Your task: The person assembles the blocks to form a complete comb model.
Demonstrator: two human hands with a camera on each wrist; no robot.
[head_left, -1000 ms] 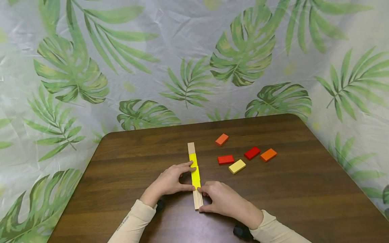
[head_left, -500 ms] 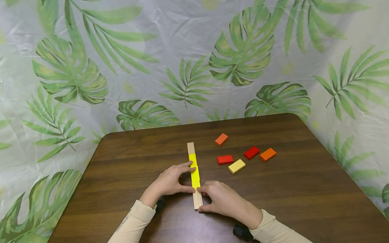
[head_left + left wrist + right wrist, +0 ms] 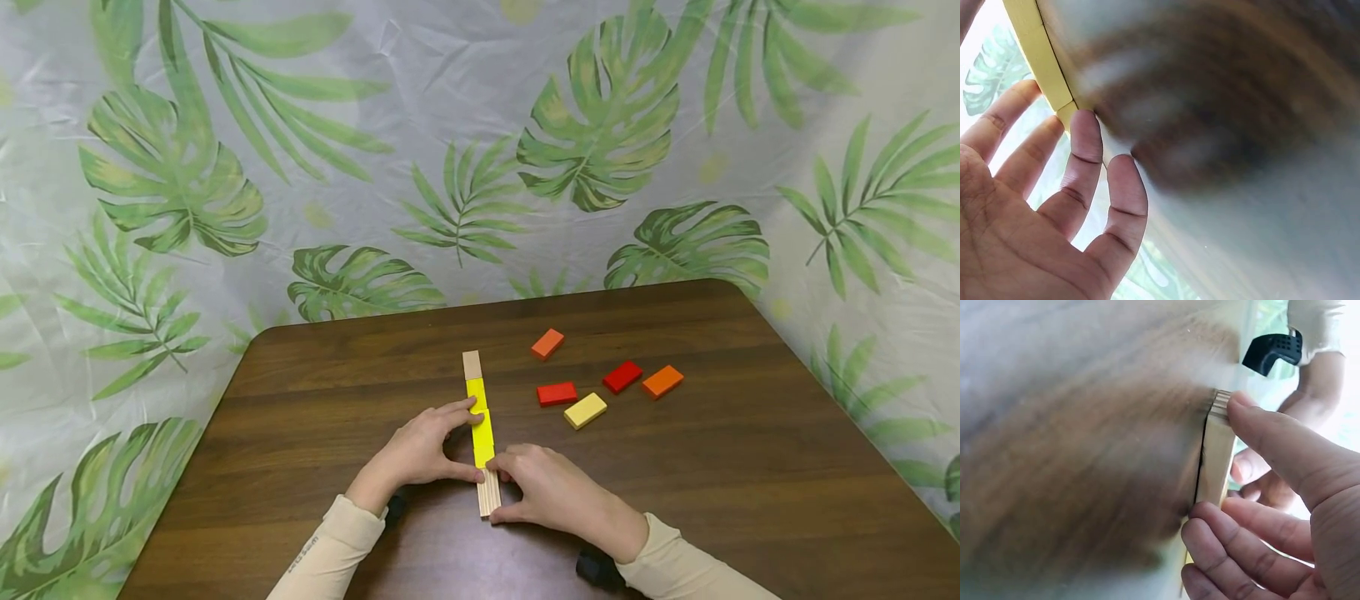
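On the brown, wood-grained worktop point(image 3: 337, 375), a straight row of blocks point(image 3: 483, 443) is laid flat, its long axis running from six o'clock to just short of twelve. Along its nine o'clock side, the left hand point(image 3: 416, 446) is held loosely spread, its fingertips touching the yellow blocks point(image 3: 482, 427). From four o'clock, the striped block point(image 3: 489, 498) at the near end is pinched lengthwise by the right hand point(image 3: 555, 487), its thumb set at the six o'clock end. The striped block is pale and sharply grained; the row is topped at twelve by a pinkish-tan block point(image 3: 471, 365).
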